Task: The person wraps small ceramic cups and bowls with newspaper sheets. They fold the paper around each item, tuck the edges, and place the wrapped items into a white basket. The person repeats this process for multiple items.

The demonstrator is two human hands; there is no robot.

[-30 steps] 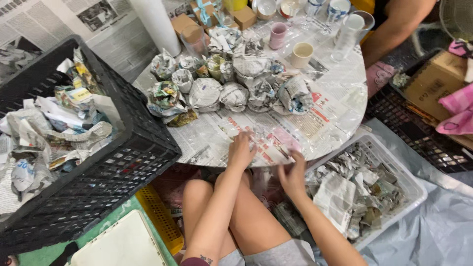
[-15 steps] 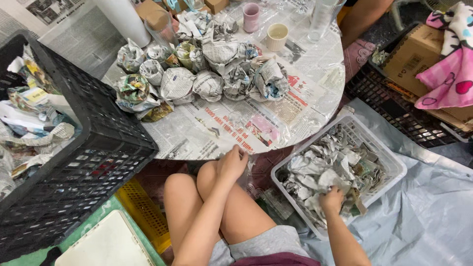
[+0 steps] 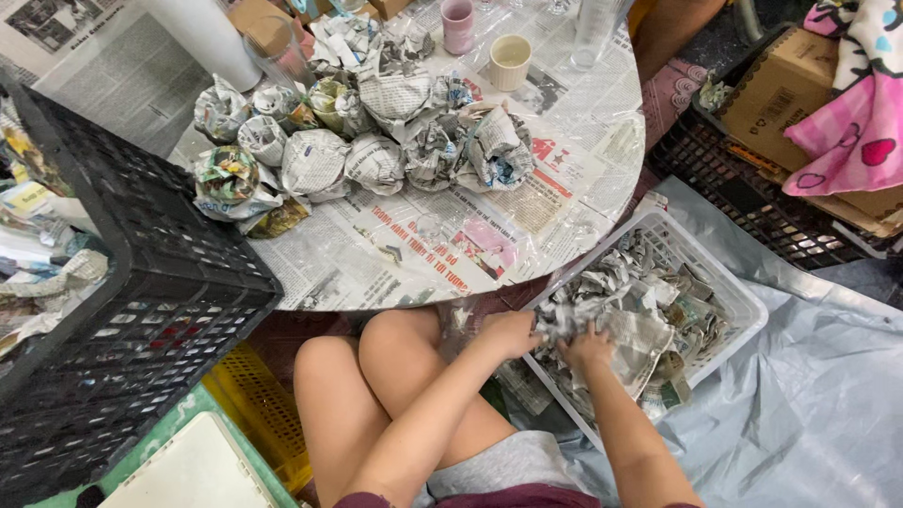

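While both hands dig at the near edge of the white basket [image 3: 743,303], the left hand [image 3: 513,331] and right hand [image 3: 588,348] close on a newspaper bundle [image 3: 632,339] (contents hidden); a careless tug could tear the paper or drop it.

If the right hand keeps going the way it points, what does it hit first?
The right hand points into the white basket; it would likely meet the crumpled newspaper right ahead, though depth is unclear.

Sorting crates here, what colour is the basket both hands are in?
White basket, clearest in the head view.
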